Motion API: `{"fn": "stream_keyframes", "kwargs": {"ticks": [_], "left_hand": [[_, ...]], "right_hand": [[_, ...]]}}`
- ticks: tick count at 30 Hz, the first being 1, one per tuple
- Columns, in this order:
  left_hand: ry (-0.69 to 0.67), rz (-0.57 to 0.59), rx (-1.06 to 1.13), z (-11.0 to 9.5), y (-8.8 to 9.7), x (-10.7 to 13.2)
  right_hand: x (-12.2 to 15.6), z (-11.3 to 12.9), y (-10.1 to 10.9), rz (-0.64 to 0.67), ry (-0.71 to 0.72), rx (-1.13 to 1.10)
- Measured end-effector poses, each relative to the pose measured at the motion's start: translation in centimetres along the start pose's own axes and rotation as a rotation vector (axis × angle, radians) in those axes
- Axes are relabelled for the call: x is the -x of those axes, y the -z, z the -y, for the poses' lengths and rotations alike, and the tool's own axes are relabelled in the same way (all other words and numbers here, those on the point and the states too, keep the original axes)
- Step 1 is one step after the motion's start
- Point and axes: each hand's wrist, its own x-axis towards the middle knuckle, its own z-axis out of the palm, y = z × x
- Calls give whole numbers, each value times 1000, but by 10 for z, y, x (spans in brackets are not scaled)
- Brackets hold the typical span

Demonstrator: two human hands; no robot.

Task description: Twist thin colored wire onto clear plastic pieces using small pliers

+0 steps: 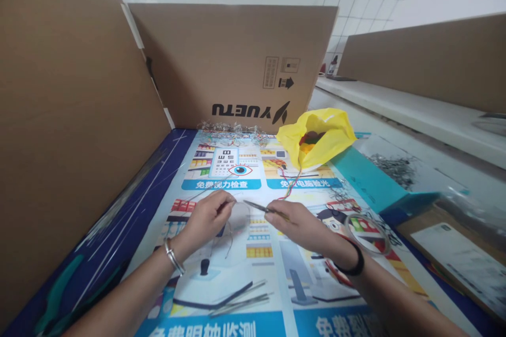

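- On the eye-chart poster [237, 168], mid-table, the left hand [205, 218] is pinching a thin wire piece [233, 221], fingers closed on it.
- The right hand [304, 226] grips a slim metal tool [259, 207], tweezers maybe, with its tip right by the left fingertips.
- A yellow bag [316, 137] lies open behind the hands, and a tape roll [367, 231] sits just beside the right wrist.

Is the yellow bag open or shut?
Open: the yellow bag gapes toward the camera, red and orange pieces showing inside, coloured strands trailing out.
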Motion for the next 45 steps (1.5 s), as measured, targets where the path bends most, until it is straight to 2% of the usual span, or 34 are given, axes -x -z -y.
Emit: {"fn": "stream_keyframes", "kwargs": {"ticks": [5, 8, 14, 19, 26, 31, 39, 45], "left_hand": [[22, 117, 49, 0, -1, 1], [77, 139, 107, 0, -2, 1], [141, 132, 188, 0, -1, 0], [142, 98, 194, 1, -1, -1], [155, 70, 271, 4, -4, 0], [260, 84, 413, 6, -7, 1], [372, 97, 544, -5, -7, -1], [445, 108, 637, -3, -9, 0]], "right_hand": [[0, -4, 0, -14, 69, 102], [0, -5, -6, -20, 104, 174], [0, -8, -6, 0, 92, 166], [0, -11, -2, 14, 99, 189], [2, -6, -5, 15, 38, 295], [3, -2, -6, -5, 30, 358], [4, 5, -11, -16, 12, 495], [4, 5, -12, -16, 16, 463]]}}
